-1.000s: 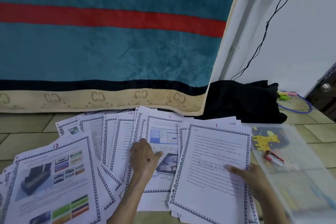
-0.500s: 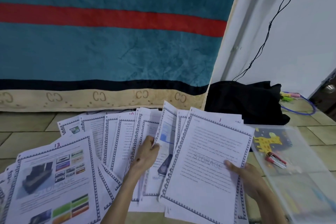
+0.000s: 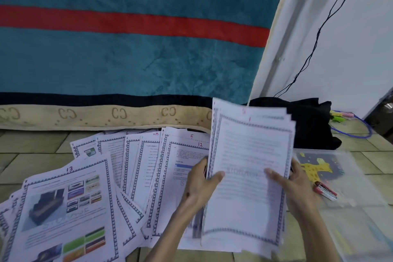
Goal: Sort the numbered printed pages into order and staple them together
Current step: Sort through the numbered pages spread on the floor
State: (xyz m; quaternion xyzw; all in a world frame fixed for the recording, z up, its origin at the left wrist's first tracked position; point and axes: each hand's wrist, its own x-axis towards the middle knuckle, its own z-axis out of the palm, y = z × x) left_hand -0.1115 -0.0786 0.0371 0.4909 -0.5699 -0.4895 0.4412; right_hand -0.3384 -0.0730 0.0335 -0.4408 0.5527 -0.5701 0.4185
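Head view: nearest the camera, both forearms reach forward and the two hands hold a stack (image 3: pixel 248 176) of bordered pages tilted up off the floor, its top sheet marked 1 in red. The left hand (image 3: pixel 200 187) grips the stack's left edge, thumb curled over the front and fingers hidden behind. The right hand (image 3: pixel 291 185) grips the right edge, thumb lying across the front of the top sheet, the other fingers behind the paper. The stack is blurred; its sheets are slightly fanned at the top right corner.

Left of the hands, loose pages (image 3: pixel 136 166) lie fanned and overlapping on the tiled floor (image 3: pixel 36 155); one marked 13 (image 3: pixel 66 215), with colour pictures, lies nearest at the left, and sheets marked 12, 5 and 10 show further back.

Right of the right hand, a red stapler (image 3: pixel 325 190) rests on a clear plastic folder (image 3: pixel 353 215) with a yellow giraffe print.

Beyond the pages, a teal blanket (image 3: pixel 127 55) with a red stripe hangs down to the floor. A black cloth (image 3: pixel 310 121) lies past the stack, at the foot of a white wall (image 3: pixel 350 49) with a black cable (image 3: pixel 319 32).
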